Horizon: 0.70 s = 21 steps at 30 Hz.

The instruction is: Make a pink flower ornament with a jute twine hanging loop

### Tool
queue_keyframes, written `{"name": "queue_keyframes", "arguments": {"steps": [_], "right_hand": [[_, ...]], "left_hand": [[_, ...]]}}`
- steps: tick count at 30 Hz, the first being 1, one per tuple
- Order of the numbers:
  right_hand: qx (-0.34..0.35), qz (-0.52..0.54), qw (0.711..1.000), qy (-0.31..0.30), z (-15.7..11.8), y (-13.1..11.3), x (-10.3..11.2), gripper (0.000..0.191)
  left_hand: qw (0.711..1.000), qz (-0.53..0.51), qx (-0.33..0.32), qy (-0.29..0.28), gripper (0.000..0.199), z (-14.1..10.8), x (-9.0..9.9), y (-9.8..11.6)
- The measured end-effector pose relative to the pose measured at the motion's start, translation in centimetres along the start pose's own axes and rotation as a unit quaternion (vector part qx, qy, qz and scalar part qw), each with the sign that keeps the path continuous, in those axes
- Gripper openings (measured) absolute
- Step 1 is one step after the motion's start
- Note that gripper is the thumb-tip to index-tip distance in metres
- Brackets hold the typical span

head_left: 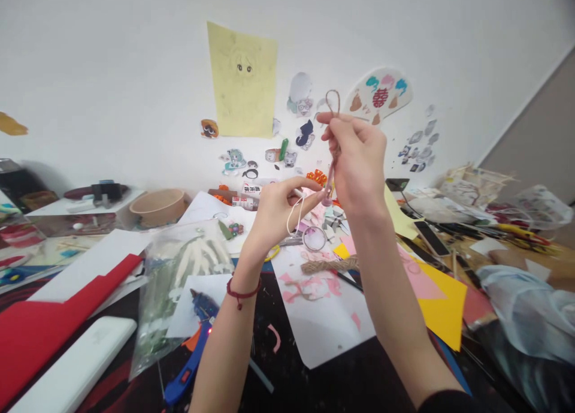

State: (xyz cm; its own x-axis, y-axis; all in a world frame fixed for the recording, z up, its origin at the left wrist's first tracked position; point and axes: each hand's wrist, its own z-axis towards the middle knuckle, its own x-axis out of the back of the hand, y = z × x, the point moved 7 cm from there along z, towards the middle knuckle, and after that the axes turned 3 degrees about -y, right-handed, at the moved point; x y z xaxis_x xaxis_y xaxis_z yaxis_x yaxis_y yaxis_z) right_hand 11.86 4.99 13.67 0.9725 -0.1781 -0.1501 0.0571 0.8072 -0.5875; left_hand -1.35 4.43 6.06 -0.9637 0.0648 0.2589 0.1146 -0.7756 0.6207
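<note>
My right hand [357, 155] is raised in front of the wall, its thumb and forefinger pinching a brown twine loop [333, 101] that sticks up above the fingers. From that hand a thin pinkish strand [330, 182] hangs down to a small pink piece [327, 201]. The fingertips of my left hand [281, 209] touch the strand near this piece. A white string [294, 216] loops by my left thumb, and a clear round ring [314, 238] shows just below. What lies inside my left fingers is partly hidden.
Below the hands lies white paper [323, 335] with pink scraps, beside a twine bundle [327, 265]. A blue glue gun [193, 359] sits left of my left forearm, near a plastic bag [157, 305]. Yellow paper [442, 299] and a phone [432, 238] are on the right.
</note>
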Motion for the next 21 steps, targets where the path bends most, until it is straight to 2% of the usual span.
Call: {"name": "queue_keyframes", "arguments": {"steps": [6,11,15,18,21], "right_hand": [[0.021,-0.028,0.998,-0.053,0.2,0.6,0.2,0.015],[-0.015,0.004,0.997,-0.076,-1.2,0.9,0.7,0.022],[-0.076,0.045,0.987,-0.132,-3.2,2.8,0.6,0.036],[-0.1,0.051,0.976,-0.186,-4.6,4.5,0.1,0.023],[-0.093,0.047,0.981,-0.164,-5.0,5.3,0.4,0.026]], "left_hand": [[0.999,0.007,-0.02,0.043,0.02,0.4,1.2,-0.7],[0.994,-0.034,-0.009,0.107,0.017,0.5,3.1,-1.1],[0.988,-0.034,-0.021,0.147,0.017,0.3,4.6,-0.7],[0.986,-0.036,-0.018,0.159,0.016,0.3,5.0,-0.5],[0.989,-0.03,-0.006,0.146,0.017,0.6,4.6,-0.9]]}}
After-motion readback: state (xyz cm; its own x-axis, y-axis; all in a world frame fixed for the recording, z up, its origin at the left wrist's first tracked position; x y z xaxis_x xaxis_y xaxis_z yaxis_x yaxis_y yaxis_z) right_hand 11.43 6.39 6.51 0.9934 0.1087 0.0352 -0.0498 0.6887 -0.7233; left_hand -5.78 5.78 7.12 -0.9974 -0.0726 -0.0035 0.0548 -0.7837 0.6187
